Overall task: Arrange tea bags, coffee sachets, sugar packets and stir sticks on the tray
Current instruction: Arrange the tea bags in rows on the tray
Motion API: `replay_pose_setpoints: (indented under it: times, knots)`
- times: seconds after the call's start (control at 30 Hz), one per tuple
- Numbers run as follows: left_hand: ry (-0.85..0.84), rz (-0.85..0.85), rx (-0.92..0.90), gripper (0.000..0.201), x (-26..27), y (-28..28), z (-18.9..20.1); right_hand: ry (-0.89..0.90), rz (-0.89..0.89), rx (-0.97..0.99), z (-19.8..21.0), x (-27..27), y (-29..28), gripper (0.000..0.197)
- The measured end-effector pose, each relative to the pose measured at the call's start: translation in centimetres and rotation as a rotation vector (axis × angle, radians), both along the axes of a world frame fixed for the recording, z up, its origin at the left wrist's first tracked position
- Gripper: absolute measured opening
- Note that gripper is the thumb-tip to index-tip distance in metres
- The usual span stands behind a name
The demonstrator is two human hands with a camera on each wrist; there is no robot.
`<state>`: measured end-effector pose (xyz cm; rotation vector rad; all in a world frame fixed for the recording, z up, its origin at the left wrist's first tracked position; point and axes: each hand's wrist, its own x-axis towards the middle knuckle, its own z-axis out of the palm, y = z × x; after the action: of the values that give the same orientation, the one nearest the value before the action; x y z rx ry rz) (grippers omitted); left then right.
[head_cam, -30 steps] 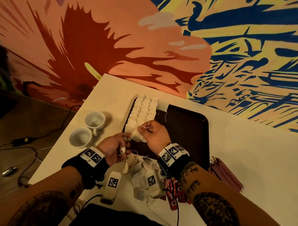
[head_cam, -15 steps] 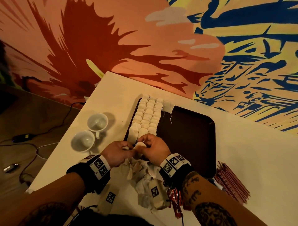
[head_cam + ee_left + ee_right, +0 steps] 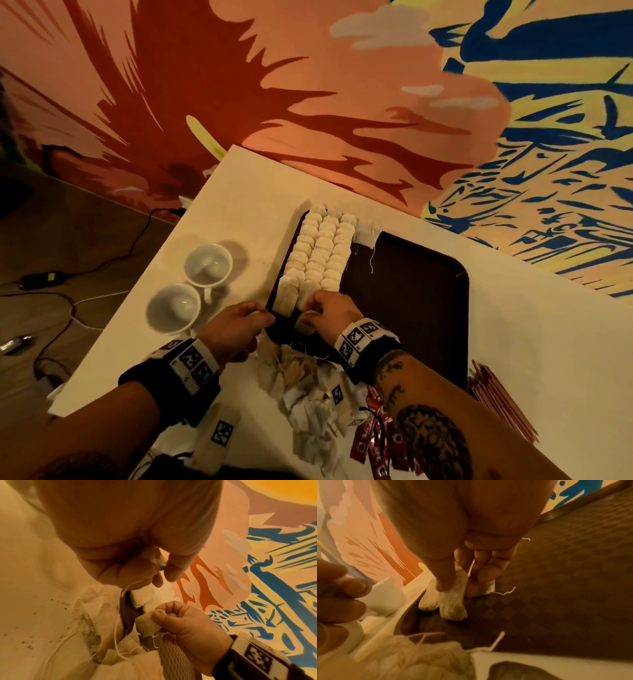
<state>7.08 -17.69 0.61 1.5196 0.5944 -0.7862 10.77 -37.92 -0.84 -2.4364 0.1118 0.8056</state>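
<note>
Right hand grip pinches a tea bag just ahead of its fingertips, at the tray's near-left corner; left hand grip pinches a small tea bag.

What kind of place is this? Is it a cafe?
Possibly a cafe or hotel tea corner, though I can't be sure. A white table holds a dark serving tray with rows of tea bags, two white cups, and a bright painted mural covers the wall.
</note>
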Motion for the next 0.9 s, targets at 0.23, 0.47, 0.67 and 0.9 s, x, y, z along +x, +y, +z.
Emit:
replay_pose_setpoints:
  times: [0.23, 0.47, 0.67, 0.9]
  knots:
    - [0.036, 0.025, -0.036, 0.008, 0.2, 0.2, -0.2, -0.082, 0.000, -0.059, -1.0, 1.9, 0.4, 0.003]
    - [0.060, 0.020, -0.051, 0.009, 0.9, 0.0, -0.3, -0.082, 0.036, -0.104, -2.0, 3.0, 0.8, 0.009]
    - [0.035, 0.017, -0.050, 0.010, 1.1, -0.4, -0.1, -0.125, -0.055, 0.003, -2.2, 3.1, 0.5, 0.024]
    - [-0.012, -0.017, -0.040, 0.010, 0.9, -1.9, 1.2, -0.267, -0.083, 0.243, 1.5, 0.9, 0.9, 0.008]
